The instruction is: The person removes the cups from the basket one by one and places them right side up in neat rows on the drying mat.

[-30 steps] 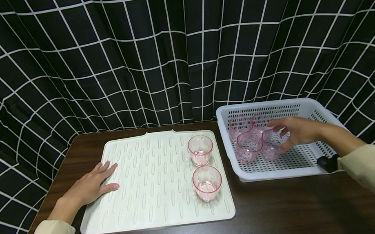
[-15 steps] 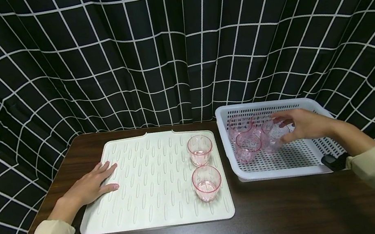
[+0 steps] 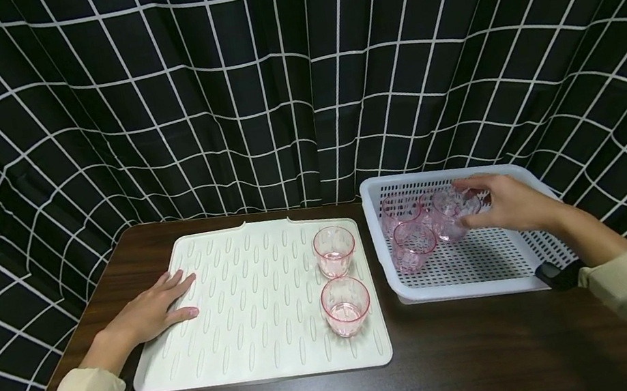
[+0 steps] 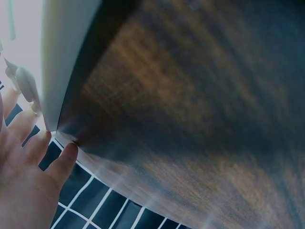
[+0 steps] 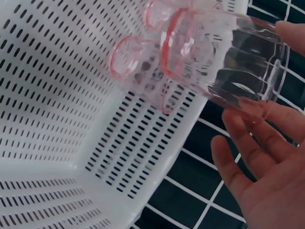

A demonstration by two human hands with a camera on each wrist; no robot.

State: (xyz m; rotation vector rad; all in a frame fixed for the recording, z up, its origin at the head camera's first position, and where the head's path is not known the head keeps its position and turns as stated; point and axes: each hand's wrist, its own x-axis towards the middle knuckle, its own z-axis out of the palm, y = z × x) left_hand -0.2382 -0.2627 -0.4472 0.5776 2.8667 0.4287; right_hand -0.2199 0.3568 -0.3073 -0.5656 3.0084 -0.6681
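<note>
My right hand [image 3: 510, 202] holds a clear, pink-rimmed glass [image 3: 450, 210] over the basket. In the right wrist view the thumb and fingers grip this glass [image 5: 224, 59] near its base, and it lies tilted with its rim turned away from the palm. Other pink-rimmed glasses are in the basket beside it, one nearer the front [image 3: 415, 244]. My left hand [image 3: 152, 311] rests on the left edge of the white ridged drainer board [image 3: 244, 304], fingers spread and relaxed. Two matching glasses, a back one [image 3: 335, 252] and a front one [image 3: 346, 306], stand upright along the board's right side.
The white perforated basket [image 3: 466, 289] stands on the dark wooden table [image 3: 441, 361], just right of the drainer board. Its raised rim surrounds the glasses. A black curtain with white grid lines [image 3: 271, 92] hangs behind and at both sides of the table.
My right hand has taken hold of a glass in the basket, shifted it toward the back and tipped it over. The left hand and the two glasses on the board have stayed put.
</note>
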